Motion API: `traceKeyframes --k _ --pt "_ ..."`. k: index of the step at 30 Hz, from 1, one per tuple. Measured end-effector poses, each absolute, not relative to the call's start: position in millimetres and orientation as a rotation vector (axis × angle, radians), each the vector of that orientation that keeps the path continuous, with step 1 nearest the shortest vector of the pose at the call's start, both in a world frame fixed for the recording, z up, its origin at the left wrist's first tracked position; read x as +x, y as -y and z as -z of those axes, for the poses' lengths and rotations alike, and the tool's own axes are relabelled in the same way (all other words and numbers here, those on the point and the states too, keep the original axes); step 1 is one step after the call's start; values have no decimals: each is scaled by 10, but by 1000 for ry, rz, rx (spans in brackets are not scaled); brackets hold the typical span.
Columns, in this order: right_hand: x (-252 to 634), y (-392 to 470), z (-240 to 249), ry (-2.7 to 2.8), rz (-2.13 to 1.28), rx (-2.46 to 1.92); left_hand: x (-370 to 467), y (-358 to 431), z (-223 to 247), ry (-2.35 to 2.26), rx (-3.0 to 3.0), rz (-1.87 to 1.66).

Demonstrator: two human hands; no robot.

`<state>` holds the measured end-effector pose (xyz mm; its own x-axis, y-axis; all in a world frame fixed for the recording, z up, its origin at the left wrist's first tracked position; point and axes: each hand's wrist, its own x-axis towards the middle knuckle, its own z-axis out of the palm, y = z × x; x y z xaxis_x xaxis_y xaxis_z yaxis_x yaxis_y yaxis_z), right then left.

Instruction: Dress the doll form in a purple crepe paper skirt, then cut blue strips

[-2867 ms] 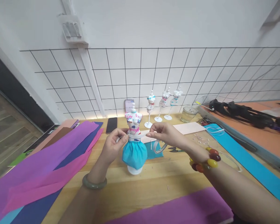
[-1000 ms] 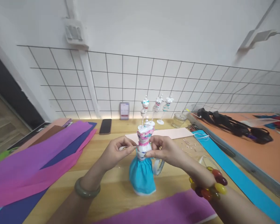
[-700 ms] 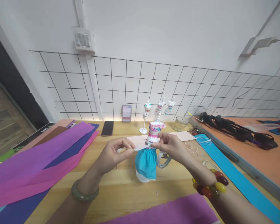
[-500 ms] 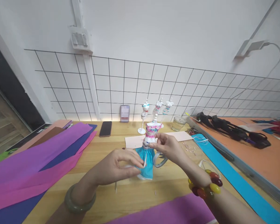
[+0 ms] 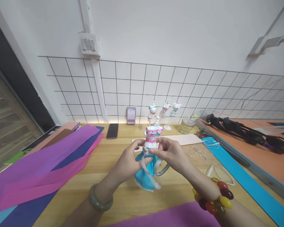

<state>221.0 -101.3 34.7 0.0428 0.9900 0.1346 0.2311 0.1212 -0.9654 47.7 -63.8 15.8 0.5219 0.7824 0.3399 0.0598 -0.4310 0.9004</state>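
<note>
A small white mannequin (image 5: 151,142) with pink and blue patches wears a blue paper skirt (image 5: 144,176) and stands upright between my hands. My left hand (image 5: 132,159) is closed round its left side at the waist, fingertips partly hidden behind it. Fingers of my right hand (image 5: 171,153) pinch the waist from the other side. A white strip (image 5: 148,171) hangs in front of the skirt from the waist. Below my right fingers is a roll of white tape (image 5: 163,169), against the skirt's right side.
Three more mannequins (image 5: 152,110) stand behind, near a glass jar (image 5: 187,126). Coloured paper (image 5: 68,151) lies left, a phone (image 5: 112,130) behind it. Purple paper (image 5: 170,217) is at the front; small beads (image 5: 197,152) and a blue strip (image 5: 246,176) are at right.
My left hand has moved up from the skirt front to the mannequin's waist. The white strip now hangs loosely across the skirt. The view has shifted a little left.
</note>
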Motion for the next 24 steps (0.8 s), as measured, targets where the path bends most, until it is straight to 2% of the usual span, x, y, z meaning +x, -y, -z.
traceKeyframes --k 15,24 --pt "2203 1088 -447 1492 -915 -1497 485 599 -100 -872 1650 -1157" --pt "2398 1064 -358 1521 -888 -1536 439 544 -110 -762 1566 -1077"
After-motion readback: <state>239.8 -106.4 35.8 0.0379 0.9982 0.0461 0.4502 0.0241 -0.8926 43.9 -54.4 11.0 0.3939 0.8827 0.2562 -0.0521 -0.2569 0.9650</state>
